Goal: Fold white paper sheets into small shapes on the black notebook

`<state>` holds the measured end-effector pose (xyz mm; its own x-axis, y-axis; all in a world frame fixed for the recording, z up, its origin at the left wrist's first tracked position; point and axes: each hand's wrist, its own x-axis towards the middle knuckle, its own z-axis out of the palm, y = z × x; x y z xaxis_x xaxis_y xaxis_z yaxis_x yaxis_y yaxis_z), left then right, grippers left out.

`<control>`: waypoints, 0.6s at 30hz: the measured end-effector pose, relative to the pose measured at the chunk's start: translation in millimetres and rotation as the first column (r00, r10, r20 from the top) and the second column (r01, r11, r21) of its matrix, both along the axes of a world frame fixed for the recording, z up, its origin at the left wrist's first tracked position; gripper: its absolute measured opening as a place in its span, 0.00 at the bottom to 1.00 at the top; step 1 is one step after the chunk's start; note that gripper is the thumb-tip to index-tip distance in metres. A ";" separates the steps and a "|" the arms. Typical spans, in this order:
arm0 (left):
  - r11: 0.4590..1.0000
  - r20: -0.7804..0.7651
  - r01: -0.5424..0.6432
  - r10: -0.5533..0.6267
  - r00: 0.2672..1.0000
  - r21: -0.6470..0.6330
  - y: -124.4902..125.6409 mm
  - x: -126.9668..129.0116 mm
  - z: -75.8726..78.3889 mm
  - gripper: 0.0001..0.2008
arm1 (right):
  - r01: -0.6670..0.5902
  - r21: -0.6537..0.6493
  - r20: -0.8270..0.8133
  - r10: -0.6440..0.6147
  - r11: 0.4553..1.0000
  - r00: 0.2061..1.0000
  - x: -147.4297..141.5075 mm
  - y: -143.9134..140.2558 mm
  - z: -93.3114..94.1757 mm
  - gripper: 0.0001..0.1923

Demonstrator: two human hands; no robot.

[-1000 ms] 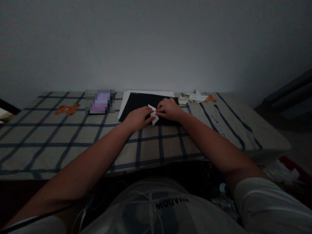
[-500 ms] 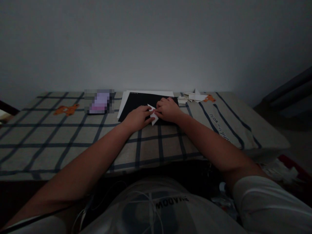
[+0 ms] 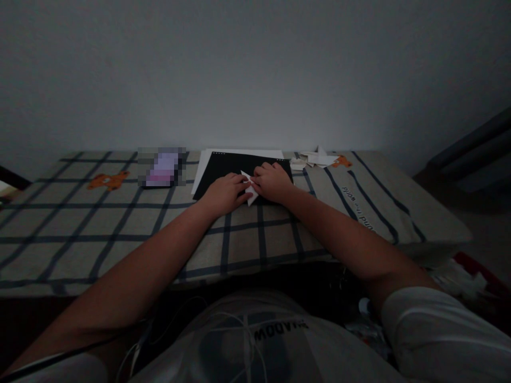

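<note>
A small folded white paper piece [image 3: 249, 192] lies on a black board [image 3: 223, 165] in the middle of the table. My left hand [image 3: 224, 192] presses on its left side with the fingertips. On its right side my right hand [image 3: 272, 181] pinches it with fingers curled. The two hands meet over the paper and hide most of it. A white sheet [image 3: 202, 166] sticks out from under the black board at its left and far edges.
The table carries a checked cloth [image 3: 120, 223] with orange bear prints. A pile of folded white paper pieces [image 3: 315, 158] lies at the far right of the board. A blurred purple object [image 3: 162, 166] sits to the left. A grey wall stands behind.
Both hands have crept slightly left and closer together over the paper piece; my right hand covers more of it now.
</note>
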<state>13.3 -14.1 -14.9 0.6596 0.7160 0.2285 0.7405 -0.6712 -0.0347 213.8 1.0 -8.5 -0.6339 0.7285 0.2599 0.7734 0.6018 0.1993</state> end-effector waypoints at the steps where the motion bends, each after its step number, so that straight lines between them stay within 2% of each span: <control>1: 1.000 -0.007 -0.007 0.007 1.000 -0.001 -0.3 -0.1 0.1 0.23 | -0.004 -0.001 0.003 0.004 1.000 1.000 0.2 0.6 -0.9 0.21; 12: 0.998 -0.014 -0.060 0.060 0.998 -0.010 0.6 -3.4 -4.6 0.23 | -0.032 -0.011 0.005 0.032 0.999 0.999 2.7 5.9 -4.5 0.21; 18: 0.991 -0.007 -0.105 0.105 0.994 -0.082 3.3 -4.4 -2.3 0.27 | -0.026 -0.012 -0.004 0.026 1.000 1.000 2.0 5.1 -3.1 0.23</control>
<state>8.8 -10.8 -17.2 0.5804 0.7975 0.1646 0.8069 -0.5905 0.0154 215.8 6.0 -11.6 -0.6519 0.7148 0.2533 0.7580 0.6243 0.1889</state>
